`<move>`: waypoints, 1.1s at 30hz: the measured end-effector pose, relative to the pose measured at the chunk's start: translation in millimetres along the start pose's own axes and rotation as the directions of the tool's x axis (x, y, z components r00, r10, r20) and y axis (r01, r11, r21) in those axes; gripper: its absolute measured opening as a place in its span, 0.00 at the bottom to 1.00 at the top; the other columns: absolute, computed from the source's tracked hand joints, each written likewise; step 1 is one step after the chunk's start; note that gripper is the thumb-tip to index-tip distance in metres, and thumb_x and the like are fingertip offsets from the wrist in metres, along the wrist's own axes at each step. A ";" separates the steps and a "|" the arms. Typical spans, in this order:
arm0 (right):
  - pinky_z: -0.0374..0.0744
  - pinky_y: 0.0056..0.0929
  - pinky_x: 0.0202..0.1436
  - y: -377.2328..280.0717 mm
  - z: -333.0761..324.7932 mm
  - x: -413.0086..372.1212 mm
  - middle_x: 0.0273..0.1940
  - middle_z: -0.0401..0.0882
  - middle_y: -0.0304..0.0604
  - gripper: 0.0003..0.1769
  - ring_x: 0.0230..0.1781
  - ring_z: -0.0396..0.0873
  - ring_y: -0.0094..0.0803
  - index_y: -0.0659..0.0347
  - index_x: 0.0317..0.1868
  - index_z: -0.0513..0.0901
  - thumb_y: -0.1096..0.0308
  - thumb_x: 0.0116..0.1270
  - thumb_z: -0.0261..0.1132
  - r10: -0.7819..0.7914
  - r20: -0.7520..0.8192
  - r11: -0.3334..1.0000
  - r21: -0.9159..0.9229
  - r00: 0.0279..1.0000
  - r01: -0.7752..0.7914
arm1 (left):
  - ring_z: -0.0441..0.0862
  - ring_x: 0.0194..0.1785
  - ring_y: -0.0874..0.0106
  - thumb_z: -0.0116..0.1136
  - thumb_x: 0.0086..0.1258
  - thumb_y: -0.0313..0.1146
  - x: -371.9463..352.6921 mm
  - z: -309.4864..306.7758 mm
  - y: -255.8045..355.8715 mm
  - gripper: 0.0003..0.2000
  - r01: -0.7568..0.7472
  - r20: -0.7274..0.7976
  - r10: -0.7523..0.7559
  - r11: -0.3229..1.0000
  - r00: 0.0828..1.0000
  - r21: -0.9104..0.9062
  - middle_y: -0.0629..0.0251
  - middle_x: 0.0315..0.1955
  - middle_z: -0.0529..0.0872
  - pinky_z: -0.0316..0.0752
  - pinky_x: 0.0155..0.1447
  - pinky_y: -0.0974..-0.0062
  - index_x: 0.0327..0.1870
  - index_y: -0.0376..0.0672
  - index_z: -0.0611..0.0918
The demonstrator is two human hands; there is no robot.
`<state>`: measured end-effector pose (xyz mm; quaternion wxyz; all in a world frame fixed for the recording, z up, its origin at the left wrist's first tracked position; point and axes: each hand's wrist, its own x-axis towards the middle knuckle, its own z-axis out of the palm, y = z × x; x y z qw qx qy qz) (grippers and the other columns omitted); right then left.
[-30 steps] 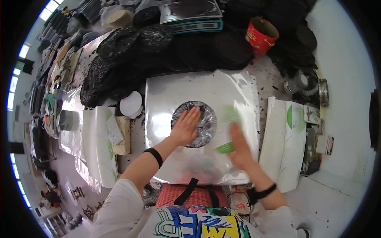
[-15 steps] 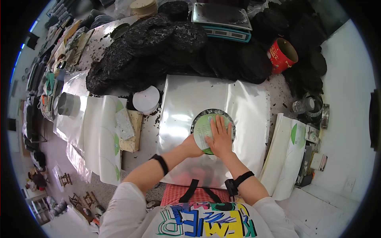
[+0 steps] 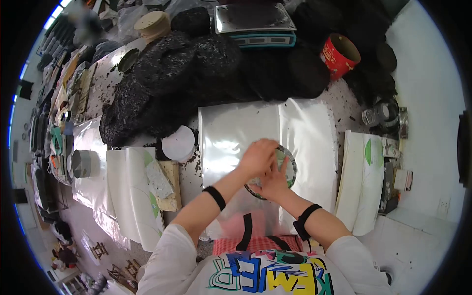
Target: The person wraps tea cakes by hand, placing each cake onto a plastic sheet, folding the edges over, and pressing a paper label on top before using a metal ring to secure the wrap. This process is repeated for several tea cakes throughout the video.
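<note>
Since 0.5 s ago the left hand [image 3: 258,157] has come on top of the round cake [image 3: 291,167], and the green label is now almost fully covered. At 6 o'clock, nearest to the person, a red checked cloth [image 3: 255,243] lies at the table edge. The right hand [image 3: 273,184] lies open on the lower part of the cake, fingers stretched and flat, gripping nothing. The left hand is curled over the upper left part; I cannot tell if it clamps the rim. The cake rests on a silver foil sheet [image 3: 305,128]. A white paper disc [image 3: 179,143] is at 9 o'clock and white wrappers [image 3: 361,196] at 3 o'clock. Farther, dark pressed cakes [image 3: 172,73] are at 11 o'clock, a red can [image 3: 339,55] at 1 o'clock and a scale [image 3: 255,22] at 12 o'clock.
</note>
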<state>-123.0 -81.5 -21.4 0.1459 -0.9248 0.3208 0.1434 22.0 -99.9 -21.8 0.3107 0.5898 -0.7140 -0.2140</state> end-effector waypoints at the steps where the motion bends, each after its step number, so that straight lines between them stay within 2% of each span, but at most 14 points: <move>1: 0.33 0.82 0.67 1.7 5.0 -0.7 0.74 0.53 0.52 0.47 0.76 0.42 0.62 0.59 0.72 0.62 0.33 0.62 0.55 -0.050 -0.181 0.998 0.034 0.982 0.057 | 0.76 0.55 0.55 0.54 0.66 0.32 12.3 4.8 -6.3 0.18 0.059 0.049 -0.061 0.997 0.997 0.040 0.54 0.49 0.81 0.71 0.58 0.60 0.57 0.40 0.78; 6: 0.35 0.81 0.67 1.0 11.3 -5.6 0.72 0.56 0.51 0.46 0.76 0.43 0.60 0.58 0.71 0.64 0.33 0.61 0.56 -0.044 -0.262 0.996 0.061 0.964 0.062 | 0.80 0.46 0.57 0.55 0.64 0.31 29.9 19.0 2.4 0.11 0.167 0.146 -0.191 0.973 0.971 0.160 0.57 0.39 0.84 0.76 0.51 0.63 0.44 0.40 0.84; 12: 0.37 0.77 0.69 -4.6 23.1 -14.8 0.73 0.55 0.48 0.47 0.77 0.41 0.55 0.56 0.71 0.65 0.33 0.60 0.56 -0.041 -0.298 0.998 0.024 0.954 0.050 | 0.81 0.42 0.62 0.58 0.60 0.31 22.9 0.6 40.1 0.05 0.219 0.041 -0.243 0.927 0.969 0.303 0.64 0.31 0.84 0.77 0.45 0.63 0.31 0.44 0.86; 17: 0.39 0.73 0.71 -6.0 8.7 -24.4 0.75 0.53 0.47 0.46 0.77 0.41 0.51 0.53 0.73 0.62 0.34 0.62 0.55 -0.009 -0.068 0.987 0.159 0.998 0.020 | 0.81 0.40 0.65 0.58 0.56 0.32 -10.6 -20.2 82.5 0.03 -0.015 0.035 0.001 0.914 0.999 0.406 0.68 0.29 0.82 0.78 0.40 0.67 0.29 0.50 0.84; 19: 0.39 0.72 0.72 1.4 17.9 -9.8 0.75 0.53 0.47 0.45 0.77 0.42 0.51 0.55 0.74 0.60 0.36 0.63 0.55 0.014 -0.194 0.997 0.078 0.981 0.001 | 0.81 0.40 0.66 0.58 0.54 0.34 -32.2 -11.5 95.6 0.04 -0.104 0.141 0.034 0.843 0.989 0.528 0.70 0.30 0.80 0.78 0.38 0.68 0.29 0.51 0.82; 22: 0.40 0.71 0.72 -4.9 13.5 -8.3 0.77 0.46 0.50 0.39 0.78 0.39 0.56 0.52 0.74 0.59 0.46 0.65 0.52 0.074 -0.335 0.981 -0.146 0.939 -0.130 | 0.83 0.35 0.65 0.56 0.57 0.32 -57.2 -47.8 152.5 0.06 -0.245 0.014 0.253 0.916 0.967 0.317 0.66 0.37 0.84 0.79 0.35 0.68 0.33 0.50 0.84; 23: 0.54 0.61 0.72 -10.0 21.4 -13.2 0.73 0.57 0.53 0.37 0.74 0.54 0.54 0.55 0.71 0.63 0.49 0.64 0.56 0.071 -0.500 0.993 0.121 0.863 -0.011 | 0.84 0.36 0.65 0.58 0.57 0.31 -65.2 -53.0 147.8 0.06 -0.125 -0.100 0.160 0.948 0.982 0.293 0.65 0.39 0.85 0.79 0.36 0.68 0.33 0.49 0.85; 24: 0.69 0.47 0.65 -25.3 20.0 -26.4 0.63 0.72 0.56 0.30 0.63 0.72 0.49 0.59 0.61 0.75 0.50 0.64 0.58 0.124 -0.222 0.849 0.529 0.967 0.012 | 0.84 0.37 0.65 0.59 0.57 0.31 -77.1 -56.5 139.2 0.05 -0.006 -0.206 0.057 0.971 0.977 0.239 0.64 0.40 0.86 0.80 0.36 0.69 0.34 0.48 0.85; 25: 0.77 0.42 0.54 -39.3 -4.8 -49.5 0.47 0.83 0.55 0.23 0.47 0.81 0.48 0.60 0.49 0.82 0.50 0.63 0.62 -0.245 -0.053 0.930 0.269 0.968 0.250 | 0.85 0.37 0.64 0.62 0.58 0.31 -92.2 -65.4 129.5 0.05 0.143 -0.236 -0.097 0.972 0.967 0.185 0.63 0.38 0.87 0.80 0.37 0.69 0.34 0.47 0.86; 26: 0.79 0.43 0.48 -52.0 -89.2 -98.5 0.39 0.85 0.52 0.18 0.41 0.83 0.49 0.61 0.38 0.85 0.54 0.63 0.61 -0.363 0.039 0.819 0.490 0.931 0.299 | 0.85 0.37 0.63 0.64 0.58 0.32 -107.8 -79.2 119.3 0.06 0.286 -0.256 -0.248 0.951 0.934 0.120 0.63 0.36 0.88 0.80 0.38 0.69 0.35 0.46 0.87; 27: 0.80 0.42 0.43 -51.3 -97.3 -120.3 0.37 0.85 0.47 0.14 0.38 0.83 0.48 0.57 0.39 0.85 0.56 0.62 0.64 -0.360 -0.295 0.605 0.649 0.885 0.462 | 0.86 0.36 0.63 0.65 0.59 0.32 -123.0 -92.7 112.3 0.06 0.396 -0.305 -0.366 0.917 0.879 0.041 0.62 0.33 0.88 0.80 0.39 0.70 0.35 0.45 0.88; 28: 0.80 0.40 0.42 -38.4 -101.2 -128.3 0.37 0.85 0.46 0.13 0.37 0.83 0.46 0.59 0.40 0.85 0.59 0.61 0.66 -0.182 -0.562 0.544 0.626 0.807 0.558 | 0.86 0.35 0.63 0.66 0.60 0.31 -141.4 -102.2 106.3 0.06 0.501 -0.336 -0.487 0.864 0.806 -0.050 0.61 0.30 0.88 0.80 0.41 0.71 0.36 0.44 0.88; 30: 0.79 0.37 0.44 12.9 -99.5 -111.2 0.43 0.84 0.48 0.19 0.42 0.83 0.43 0.60 0.49 0.81 0.59 0.60 0.68 0.232 -0.649 0.575 0.692 0.724 0.437 | 0.87 0.34 0.64 0.66 0.61 0.34 -181.1 -97.2 79.1 0.07 0.618 -0.323 -0.705 0.709 0.632 -0.339 0.60 0.29 0.88 0.80 0.42 0.71 0.38 0.44 0.88; 33: 0.75 0.35 0.56 83.5 -42.1 -58.3 0.58 0.77 0.47 0.30 0.59 0.76 0.38 0.60 0.63 0.69 0.62 0.62 0.67 0.486 -0.401 0.481 0.864 0.776 0.146 | 0.88 0.35 0.65 0.67 0.61 0.36 -201.6 -74.2 75.2 0.08 0.700 -0.246 -0.706 0.703 0.664 -0.128 0.58 0.30 0.89 0.80 0.43 0.72 0.37 0.43 0.88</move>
